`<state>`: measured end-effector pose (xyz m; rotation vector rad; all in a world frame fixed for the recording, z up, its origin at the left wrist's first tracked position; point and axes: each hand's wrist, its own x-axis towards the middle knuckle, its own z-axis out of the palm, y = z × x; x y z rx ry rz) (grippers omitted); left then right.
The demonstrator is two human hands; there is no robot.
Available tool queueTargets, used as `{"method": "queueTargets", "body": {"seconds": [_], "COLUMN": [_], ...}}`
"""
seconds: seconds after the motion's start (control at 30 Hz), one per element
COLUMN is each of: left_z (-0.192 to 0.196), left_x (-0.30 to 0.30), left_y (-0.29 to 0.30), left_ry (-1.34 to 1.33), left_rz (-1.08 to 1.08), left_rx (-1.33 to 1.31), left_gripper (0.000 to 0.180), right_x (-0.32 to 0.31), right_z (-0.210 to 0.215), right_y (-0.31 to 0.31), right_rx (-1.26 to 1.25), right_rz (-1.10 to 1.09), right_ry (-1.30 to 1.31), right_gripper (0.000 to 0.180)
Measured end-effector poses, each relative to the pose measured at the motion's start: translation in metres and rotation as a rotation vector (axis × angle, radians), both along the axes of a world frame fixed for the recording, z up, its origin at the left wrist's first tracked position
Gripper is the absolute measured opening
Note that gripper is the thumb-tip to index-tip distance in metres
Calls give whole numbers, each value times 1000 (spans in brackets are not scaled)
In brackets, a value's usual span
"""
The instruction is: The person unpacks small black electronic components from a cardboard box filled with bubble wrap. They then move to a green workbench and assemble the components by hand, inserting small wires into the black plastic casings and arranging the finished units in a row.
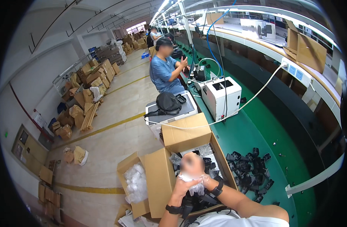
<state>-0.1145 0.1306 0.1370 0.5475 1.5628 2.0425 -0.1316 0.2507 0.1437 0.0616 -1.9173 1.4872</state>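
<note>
Over an open cardboard box (pixel 158 181), my left hand (pixel 183 186) and my right hand (pixel 209 182) are close together. Between them they grip a crumpled clear plastic bag (pixel 197 188). A blurred patch covers the area just above the bag, so part of the fingers and anything inside cannot be made out. Both wrists wear black straps. Black plastic parts (pixel 194 202) lie in the box below my hands, along with more clear wrapping.
Loose black parts (pixel 253 172) are heaped on the green bench (pixel 237 132) to the right. A white machine (pixel 222 96) stands beyond, with a cable hanging across. A smaller box of white plastic bags (pixel 135 181) stands left. A person in blue (pixel 168 68) sits farther along.
</note>
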Motion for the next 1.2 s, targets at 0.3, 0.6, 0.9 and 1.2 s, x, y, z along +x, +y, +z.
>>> {"method": "queueTargets", "body": {"seconds": [0.3,0.6,0.9,1.2], "left_z": [-20,-22,-15,-56], "left_x": [14,-8,-18,25], "left_y": [-2,-2,41,-32], "left_ry": [-154,-165,-315,-427], "left_rz": [236,224,274,217], "left_rx": [37,313,501,342], "left_gripper": [55,42,42,46], "right_x": [-1,29,6,47], "right_z": [-25,29,39,-18], "right_y": [13,-16,-13,-26], "right_rx": [-772,368,-271,547], "right_rz": [794,-14,87,213], "right_ry": [-375,265,-97,-109], "right_gripper": [30,21,14,31]}}
